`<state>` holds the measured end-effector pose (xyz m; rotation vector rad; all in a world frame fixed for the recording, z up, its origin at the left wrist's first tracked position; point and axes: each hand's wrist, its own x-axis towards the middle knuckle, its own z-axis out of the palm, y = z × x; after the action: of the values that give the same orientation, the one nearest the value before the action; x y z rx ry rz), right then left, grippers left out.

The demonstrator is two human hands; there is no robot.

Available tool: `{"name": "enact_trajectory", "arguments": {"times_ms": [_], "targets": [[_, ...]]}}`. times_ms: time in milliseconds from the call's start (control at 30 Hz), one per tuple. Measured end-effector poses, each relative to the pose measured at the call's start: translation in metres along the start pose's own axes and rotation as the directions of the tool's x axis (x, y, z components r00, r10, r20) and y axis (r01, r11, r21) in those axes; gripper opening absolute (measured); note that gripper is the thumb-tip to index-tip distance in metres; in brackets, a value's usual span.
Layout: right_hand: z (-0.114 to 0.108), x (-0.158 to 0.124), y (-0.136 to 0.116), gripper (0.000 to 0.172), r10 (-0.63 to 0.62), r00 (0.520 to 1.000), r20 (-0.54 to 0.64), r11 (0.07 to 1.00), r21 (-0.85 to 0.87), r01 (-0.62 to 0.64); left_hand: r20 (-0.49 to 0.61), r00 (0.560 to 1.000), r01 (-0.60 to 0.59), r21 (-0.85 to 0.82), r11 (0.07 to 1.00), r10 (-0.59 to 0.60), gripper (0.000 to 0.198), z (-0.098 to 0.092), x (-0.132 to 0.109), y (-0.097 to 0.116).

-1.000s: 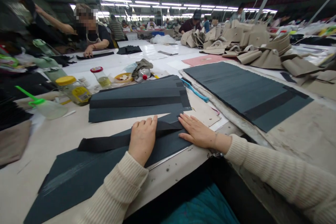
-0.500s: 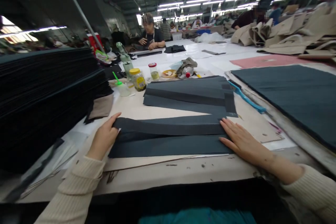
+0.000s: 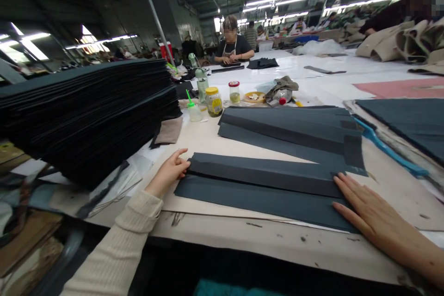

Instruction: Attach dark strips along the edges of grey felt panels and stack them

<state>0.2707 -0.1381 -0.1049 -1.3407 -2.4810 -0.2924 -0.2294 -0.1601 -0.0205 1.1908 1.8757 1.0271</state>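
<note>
A dark strip [image 3: 263, 179] lies lengthwise along a blue-grey fabric panel [image 3: 256, 199] on the table in front of me. At the strip's left end, my left hand [image 3: 169, 171] pinches its tip between thumb and fingers. My right hand [image 3: 364, 203] rests flat on the right end of the panel and strip, fingers spread. Just behind lie more blue-grey panels [image 3: 277, 122] with another dark strip across them and a short dark piece at their right end.
A tall stack of dark fabric [image 3: 86, 115] stands at the left. Behind the panels are a yellow-lidded jar [image 3: 214, 101], a red-lidded jar [image 3: 234, 92] and a green-tipped bottle [image 3: 194, 112]. A blue tool [image 3: 388, 148] lies right. A person [image 3: 232, 46] sits across the table.
The view has turned left, so things appear further right. The strip's left end, raised and curved before, now lies flatter and straighter along the panel, with my left hand still at it.
</note>
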Motion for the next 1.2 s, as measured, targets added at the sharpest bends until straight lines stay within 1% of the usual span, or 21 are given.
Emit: {"name": "enact_trajectory", "arguments": {"times_ms": [167,300,400,433,500,533,600,667,700,733,800,867,900,933,967,1000,1033,1067,1100,1133,1200], "targets": [[0.001,-0.001,0.003,0.069,-0.027,1.0,-0.002,0.999,-0.027,0.027,0.008,1.0,-0.025,0.031,0.999,0.025,0.063,-0.002,-0.006,-0.008],[0.0,-0.002,0.003,0.068,-0.064,0.998,-0.02,0.998,-0.008,0.064,-0.021,0.996,-0.081,0.073,0.994,0.082,0.059,0.002,-0.01,-0.013],[0.002,-0.002,0.002,0.069,-0.045,0.999,-0.008,0.999,-0.017,0.045,-0.053,0.991,-0.115,0.138,0.984,0.123,0.056,0.006,-0.009,-0.018],[0.003,-0.003,0.002,0.069,-0.033,0.999,0.0,0.999,-0.025,0.033,-0.059,0.988,-0.131,0.18,0.975,0.143,0.054,0.006,-0.008,-0.02],[0.003,-0.003,0.002,0.069,-0.007,1.0,0.025,0.999,-0.039,0.008,-0.051,0.98,-0.169,0.316,0.934,0.194,0.051,0.004,-0.006,-0.023],[0.003,-0.004,0.003,0.069,0.007,0.999,0.042,0.999,-0.042,-0.005,-0.041,0.974,-0.189,0.406,0.894,0.225,0.05,0.002,-0.005,-0.024],[0.0,-0.003,0.003,0.069,0.037,0.996,0.082,0.999,-0.037,-0.034,-0.024,0.95,-0.236,0.594,0.769,0.31,0.046,-0.003,-0.004,-0.021],[-0.007,0.001,0.003,0.069,0.046,0.991,0.129,0.999,-0.017,-0.044,0.025,0.898,-0.319,0.724,0.612,0.439,0.041,0.0,-0.006,-0.01],[-0.012,0.005,0.001,0.068,0.041,0.987,0.155,0.999,-0.003,-0.041,0.075,0.859,-0.382,0.751,0.538,0.507,0.039,0.006,-0.008,-0.001],[-0.018,0.009,-0.001,0.068,0.037,0.983,0.177,0.999,0.011,-0.039,0.143,0.81,-0.462,0.753,0.469,0.568,0.037,0.016,-0.012,0.009],[-0.031,0.018,-0.009,0.066,0.04,0.98,0.193,0.999,0.025,-0.045,0.317,0.686,-0.644,0.683,0.344,0.655,0.037,0.048,-0.023,0.034],[-0.042,0.028,-0.02,0.066,0.044,0.984,0.175,0.998,0.027,-0.049,0.488,0.541,-0.794,0.565,0.224,0.685,0.038,0.089,-0.039,0.058],[-0.045,0.031,-0.026,0.066,0.038,0.985,0.168,0.999,0.031,-0.043,0.566,0.476,-0.846,0.505,0.173,0.673,0.04,0.109,-0.047,0.067],[-0.048,0.034,-0.031,0.065,0.028,0.985,0.17,0.999,0.041,-0.035,0.626,0.427,-0.879,0.456,0.138,0.652,0.043,0.127,-0.054,0.074],[-0.048,0.036,-0.036,0.065,0.017,0.983,0.185,0.998,0.055,-0.027,0.676,0.396,-0.9,0.42,0.117,0.621,0.047,0.141,-0.059,0.077],[-0.048,0.037,-0.039,0.064,0.011,0.978,0.207,0.997,0.071,-0.026,0.715,0.383,-0.91,0.399,0.109,0.585,0.05,0.151,-0.061,0.077],[-0.046,0.037,-0.041,0.064,0.011,0.973,0.231,0.996,0.085,-0.032,0.74,0.388,-0.911,0.397,0.109,0.549,0.053,0.155,-0.061,0.073],[-0.045,0.036,-0.041,0.064,0.017,0.967,0.254,0.994,0.097,-0.043,0.753,0.407,-0.904,0.411,0.113,0.516,0.054,0.154,-0.058,0.066],[-0.043,0.035,-0.041,0.064,0.025,0.962,0.272,0.993,0.108,-0.056,0.754,0.436,-0.891,0.438,0.117,0.491,0.055,0.148,-0.052,0.055],[-0.042,0.034,-0.04,0.064,0.033,0.959,0.283,0.991,0.118,-0.069,0.737,0.475,-0.869,0.481,0.121,0.481,0.055,0.137,-0.044,0.041],[-0.041,0.033,-0.04,0.064,0.049,0.954,0.295,0.986,0.138,-0.093,0.666,0.557,-0.806,0.578,0.13,0.496,0.057,0.104,-0.024,0.006]]}}
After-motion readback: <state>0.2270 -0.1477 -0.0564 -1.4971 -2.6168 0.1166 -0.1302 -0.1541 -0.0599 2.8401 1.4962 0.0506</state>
